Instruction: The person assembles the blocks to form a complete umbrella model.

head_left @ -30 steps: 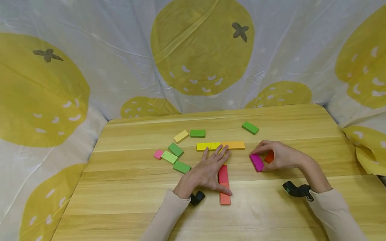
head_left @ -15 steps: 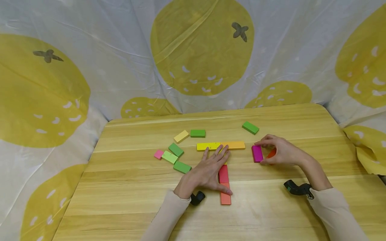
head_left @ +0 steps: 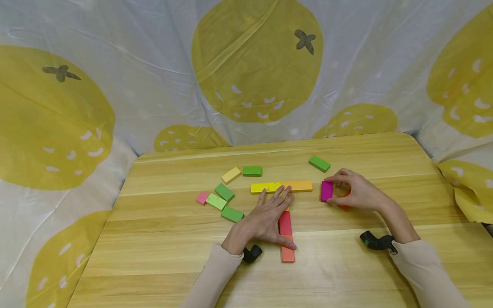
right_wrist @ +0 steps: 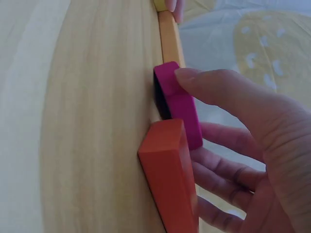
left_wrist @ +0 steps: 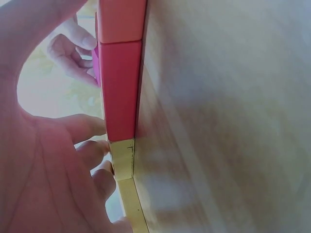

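Note:
My right hand (head_left: 358, 192) pinches a magenta block (head_left: 326, 191) between thumb and fingertips, just right of the row's orange end. In the right wrist view this block (right_wrist: 182, 104) is tilted, with its dark underside showing. Beside it an orange-red block (right_wrist: 167, 179) lies on the table, partly hidden by the hand in the head view. With fingers spread, my left hand (head_left: 265, 220) rests on a T of blocks. A yellow block (head_left: 262, 188) and a light orange block (head_left: 302, 186) form its crossbar. A red block (head_left: 285, 222) and a coral block (head_left: 287, 255) continue its stem; another yellow one is mostly covered.
Left of the T lie several green blocks (head_left: 232, 214), a pink block (head_left: 202, 197) and a pale yellow block (head_left: 231, 174). One green block (head_left: 319, 163) sits farther back on the right. A printed cloth (head_left: 161, 85) hangs behind the wooden table (head_left: 154, 265).
My right hand has moved the magenta block away from me and slightly left, turning it from slanted to nearly in line with the T's stem. The left hand stays put.

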Demonstrator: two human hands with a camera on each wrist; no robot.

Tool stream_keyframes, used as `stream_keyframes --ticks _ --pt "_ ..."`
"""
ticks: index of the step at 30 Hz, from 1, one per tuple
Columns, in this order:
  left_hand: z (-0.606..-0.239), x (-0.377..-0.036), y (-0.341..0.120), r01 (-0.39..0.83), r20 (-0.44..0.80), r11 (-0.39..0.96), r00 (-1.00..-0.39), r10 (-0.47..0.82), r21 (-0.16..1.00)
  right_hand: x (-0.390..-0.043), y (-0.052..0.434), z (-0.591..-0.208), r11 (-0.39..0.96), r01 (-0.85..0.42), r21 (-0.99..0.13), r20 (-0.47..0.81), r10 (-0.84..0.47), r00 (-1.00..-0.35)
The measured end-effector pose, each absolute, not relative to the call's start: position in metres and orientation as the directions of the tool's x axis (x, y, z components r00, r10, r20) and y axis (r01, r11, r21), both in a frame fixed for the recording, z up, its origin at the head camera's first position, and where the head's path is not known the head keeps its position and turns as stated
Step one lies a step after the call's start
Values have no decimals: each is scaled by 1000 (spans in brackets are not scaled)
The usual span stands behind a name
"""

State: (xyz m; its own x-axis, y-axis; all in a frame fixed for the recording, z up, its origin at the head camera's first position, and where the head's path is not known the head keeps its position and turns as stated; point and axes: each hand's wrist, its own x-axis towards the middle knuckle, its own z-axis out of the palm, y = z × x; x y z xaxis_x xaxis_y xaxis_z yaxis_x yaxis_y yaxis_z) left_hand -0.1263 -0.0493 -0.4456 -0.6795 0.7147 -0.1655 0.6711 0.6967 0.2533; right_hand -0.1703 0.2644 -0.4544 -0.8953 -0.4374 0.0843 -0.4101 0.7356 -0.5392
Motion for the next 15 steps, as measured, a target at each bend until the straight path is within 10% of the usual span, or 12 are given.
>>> stream_keyframes --ticks 15 --pt "-444 -126 -49 673 -152 694 -681 716 255 -173 256 -463 722 -377 -580 110 -389 -915"
